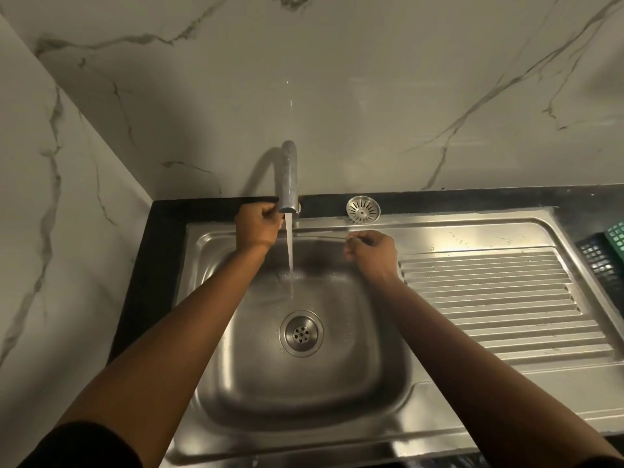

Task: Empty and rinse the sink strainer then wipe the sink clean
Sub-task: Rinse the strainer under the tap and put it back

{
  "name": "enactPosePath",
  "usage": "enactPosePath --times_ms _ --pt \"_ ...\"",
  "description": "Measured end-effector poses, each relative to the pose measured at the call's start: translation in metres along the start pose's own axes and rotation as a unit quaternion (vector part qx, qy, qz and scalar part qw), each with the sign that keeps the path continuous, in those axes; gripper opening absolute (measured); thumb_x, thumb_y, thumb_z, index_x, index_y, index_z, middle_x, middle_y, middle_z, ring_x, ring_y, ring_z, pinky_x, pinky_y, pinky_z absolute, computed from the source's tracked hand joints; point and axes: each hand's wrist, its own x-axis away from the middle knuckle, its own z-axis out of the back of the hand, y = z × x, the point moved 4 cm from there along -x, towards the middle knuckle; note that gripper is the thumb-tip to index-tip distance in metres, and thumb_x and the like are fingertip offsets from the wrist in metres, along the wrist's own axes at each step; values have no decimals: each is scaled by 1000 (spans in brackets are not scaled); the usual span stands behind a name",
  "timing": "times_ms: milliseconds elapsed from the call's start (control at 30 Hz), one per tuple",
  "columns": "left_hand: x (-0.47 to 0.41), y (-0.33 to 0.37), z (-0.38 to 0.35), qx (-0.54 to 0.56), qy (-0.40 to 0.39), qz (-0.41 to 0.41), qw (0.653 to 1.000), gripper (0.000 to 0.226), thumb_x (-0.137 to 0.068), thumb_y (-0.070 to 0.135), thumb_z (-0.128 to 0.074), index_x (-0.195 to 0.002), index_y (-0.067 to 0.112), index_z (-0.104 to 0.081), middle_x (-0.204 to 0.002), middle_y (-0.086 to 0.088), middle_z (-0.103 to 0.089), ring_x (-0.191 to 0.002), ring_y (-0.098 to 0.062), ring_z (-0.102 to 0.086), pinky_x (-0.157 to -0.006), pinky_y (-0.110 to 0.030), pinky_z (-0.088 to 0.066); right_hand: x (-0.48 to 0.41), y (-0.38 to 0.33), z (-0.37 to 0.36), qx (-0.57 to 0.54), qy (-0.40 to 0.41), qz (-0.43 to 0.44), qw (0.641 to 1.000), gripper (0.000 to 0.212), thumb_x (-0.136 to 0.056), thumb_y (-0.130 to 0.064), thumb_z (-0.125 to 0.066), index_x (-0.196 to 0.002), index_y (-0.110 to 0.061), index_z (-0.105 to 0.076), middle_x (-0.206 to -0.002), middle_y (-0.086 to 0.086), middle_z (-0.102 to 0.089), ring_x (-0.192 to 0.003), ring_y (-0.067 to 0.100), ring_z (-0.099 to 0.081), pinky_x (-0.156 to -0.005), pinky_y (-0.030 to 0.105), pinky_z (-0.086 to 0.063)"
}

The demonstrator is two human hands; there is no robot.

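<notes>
The round metal sink strainer (363, 208) lies on the sink's back ledge, right of the faucet (288, 177). Water runs from the spout in a thin stream into the steel sink basin (354, 366), landing above the open drain (301, 333). My left hand (257, 226) is closed around something at the faucet's base, behind the spout; the handle itself is hidden. My right hand (371, 253) hovers over the basin's back right rim with its fingers curled in a loose fist and nothing visible in it.
A ribbed steel drainboard (499, 298) extends to the right of the basin. Dark and green plastic baskets (604, 258) stand at the far right edge. Marble walls close off the back and left; a black counter (152, 265) frames the sink.
</notes>
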Motion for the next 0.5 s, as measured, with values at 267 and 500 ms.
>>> enactPosePath --times_ms 267,500 --pt "38 -36 20 67 -48 27 996 9 -78 46 -78 -83 53 -79 -84 10 -82 -85 -18 -81 -89 -47 -64 -54 19 8 -121 104 -155 975 18 -87 -25 -82 -84 -9 -73 -79 10 -77 -72 22 -76 -83 41 -64" --pt "84 -64 42 116 -19 85 989 24 -88 11 -80 -92 34 -82 -93 1 -83 -90 -20 -81 -93 -48 -63 -80 13 9 -170 111 -216 955 36 -82 -20 -86 -105 0 -67 -94 17 -76 -76 26 -78 -76 39 -65"
